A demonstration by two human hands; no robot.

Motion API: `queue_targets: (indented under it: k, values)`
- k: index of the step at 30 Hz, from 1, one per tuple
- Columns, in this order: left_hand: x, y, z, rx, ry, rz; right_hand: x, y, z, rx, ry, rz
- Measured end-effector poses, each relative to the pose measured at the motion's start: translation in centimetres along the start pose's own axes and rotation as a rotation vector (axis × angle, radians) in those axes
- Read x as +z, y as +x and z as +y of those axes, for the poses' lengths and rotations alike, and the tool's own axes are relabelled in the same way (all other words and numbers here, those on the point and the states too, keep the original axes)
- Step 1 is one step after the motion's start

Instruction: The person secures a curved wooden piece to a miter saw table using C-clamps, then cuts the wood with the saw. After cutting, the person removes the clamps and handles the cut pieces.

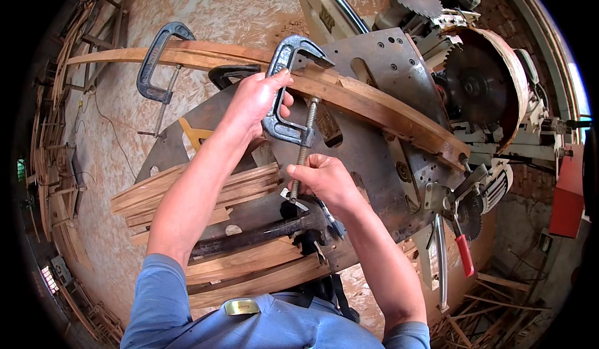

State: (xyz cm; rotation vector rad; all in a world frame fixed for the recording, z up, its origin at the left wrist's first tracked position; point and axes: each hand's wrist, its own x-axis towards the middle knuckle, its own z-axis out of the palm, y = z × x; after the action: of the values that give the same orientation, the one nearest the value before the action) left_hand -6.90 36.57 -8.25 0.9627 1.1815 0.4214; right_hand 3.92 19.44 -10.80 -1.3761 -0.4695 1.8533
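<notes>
My left hand [256, 101] is wrapped round the frame of a dark metal C-clamp [284, 129], whose upper jaw reaches over a long curved wooden beam [380, 113]. The fingers of my right hand [326, 180] are closed on the lower end of the clamp's threaded screw [302, 154]. The screw's top stands close under the beam's near side; whether it presses on the wood I cannot tell. Farther left, a second C-clamp [147, 69] hangs on the same beam, with its screw pointing down. Neither hand is on that one.
Beneath the beam is a dark steel machine plate [368, 177] with slots and holes. Large circular saw blades [477, 82] stand at the right, near a red-handled lever [464, 255]. Wood strips [187, 193] and thicker boards [249, 261] lie on the near side, beside a yellow triangular piece [194, 134].
</notes>
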Motion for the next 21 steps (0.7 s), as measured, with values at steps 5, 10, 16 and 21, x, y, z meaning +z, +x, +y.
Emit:
queue_targets:
  k: [5,10,16,21]
  values:
    - [-0.3,-0.1,0.9,0.02,-0.069,-0.043,0.4,-1.3,-0.6,-0.036,0.25,-0.099]
    - [0.2,-0.1,1.0,0.017,-0.025,-0.017,0.0,-1.1,-0.2,-0.046,0.294,-0.121]
    - [0.5,-0.1,0.0,0.031,0.033,0.0,-0.1,-0.4,-1.3,0.04,-0.298,0.062]
    - [0.9,0.1,-0.2,0.097,0.082,0.02,0.1,0.2,-0.8,0.059,-0.255,0.113]
